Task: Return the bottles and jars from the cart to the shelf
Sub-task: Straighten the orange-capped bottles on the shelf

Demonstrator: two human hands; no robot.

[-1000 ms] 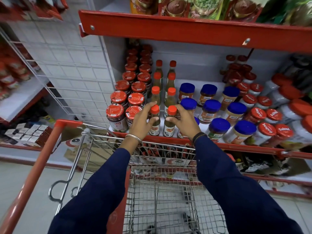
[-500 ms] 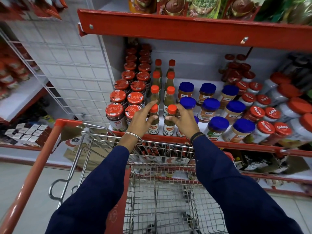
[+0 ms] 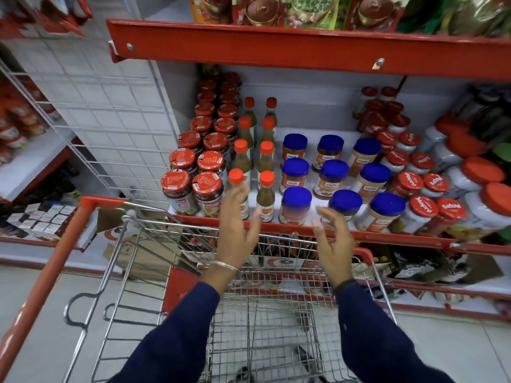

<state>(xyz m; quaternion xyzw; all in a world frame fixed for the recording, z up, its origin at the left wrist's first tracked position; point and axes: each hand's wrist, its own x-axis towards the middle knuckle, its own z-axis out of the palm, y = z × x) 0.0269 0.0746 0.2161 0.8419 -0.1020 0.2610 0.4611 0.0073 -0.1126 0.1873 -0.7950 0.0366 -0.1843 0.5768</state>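
Two green sauce bottles with orange caps stand at the front of the shelf (image 3: 387, 236): the left bottle (image 3: 237, 179) and the right bottle (image 3: 266, 196). My left hand (image 3: 237, 233) hovers open just in front of the left bottle, partly hiding it. My right hand (image 3: 333, 244) is open too, in front of the blue-capped jars (image 3: 296, 205), holding nothing. Both hands are above the wire cart (image 3: 265, 322), whose basket shows no bottles or jars.
Red-lidded jam jars (image 3: 178, 189) stand left of the bottles, and more red-lidded jars (image 3: 423, 208) sit on the right. A red shelf edge (image 3: 276, 48) hangs overhead. The cart's red handle (image 3: 47, 275) runs along the left. A white wire grid panel (image 3: 105, 120) stands at left.
Both hands have let go of the two front bottles and pulled back toward me, fingers spread. The bottles stay upright on the shelf front.
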